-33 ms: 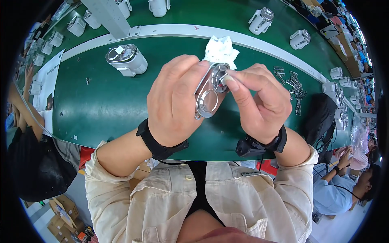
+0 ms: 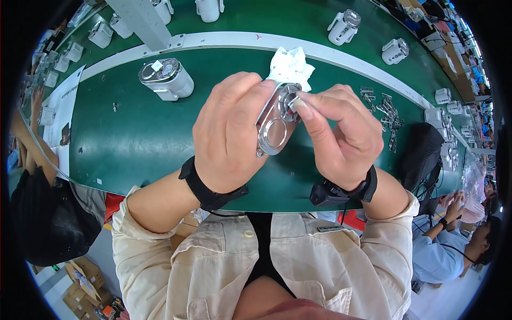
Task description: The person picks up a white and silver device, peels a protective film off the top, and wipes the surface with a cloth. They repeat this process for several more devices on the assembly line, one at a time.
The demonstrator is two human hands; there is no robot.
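Left hand was clamped around the unit, held tilted above the desk. Right hand had thumb and forefinger together at the unit's upper round end, anything pinched too small to tell; tissue lay beyond, metal clips rightward.

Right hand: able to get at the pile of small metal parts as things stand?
Probably yes. The right hand is busy at the metal-topped case, so its fingers would have to come away first, but the small metal parts lie just beyond its knuckles, with nothing visible between.
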